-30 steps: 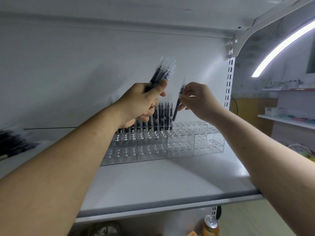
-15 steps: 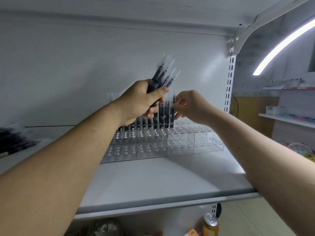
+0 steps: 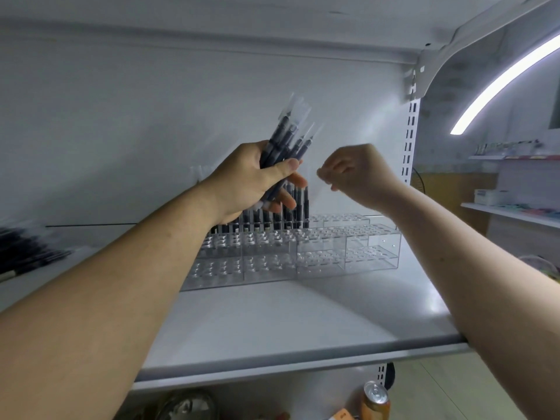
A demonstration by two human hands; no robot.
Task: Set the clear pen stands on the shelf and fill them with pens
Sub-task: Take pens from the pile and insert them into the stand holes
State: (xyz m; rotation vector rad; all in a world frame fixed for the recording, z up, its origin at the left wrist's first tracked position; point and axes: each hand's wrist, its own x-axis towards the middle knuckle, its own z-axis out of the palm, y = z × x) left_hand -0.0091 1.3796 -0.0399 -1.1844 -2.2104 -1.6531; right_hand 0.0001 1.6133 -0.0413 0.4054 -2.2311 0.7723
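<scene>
Clear tiered pen stands (image 3: pixel 321 253) sit in a row at the back of the white shelf (image 3: pixel 288 325). Several dark pens (image 3: pixel 298 207) stand upright in the back row on the left part. My left hand (image 3: pixel 251 183) grips a bundle of dark pens with clear caps (image 3: pixel 288 137), held tilted above the stands. My right hand (image 3: pixel 354 174) hovers just right of the bundle, fingers curled, with nothing visible in it. Most holes in the front and right stands hold no pens.
A blurred pile of dark pens (image 3: pixel 27 253) lies on the shelf at the far left. A slotted upright (image 3: pixel 409 140) stands at the right rear. A drink can (image 3: pixel 375 401) sits below the shelf. Other shelves (image 3: pixel 515 207) lie to the right.
My right hand held one pen, lowered it into the back row of the stand, then let go and rose empty toward the bundle. My left hand stayed put with the bundle.
</scene>
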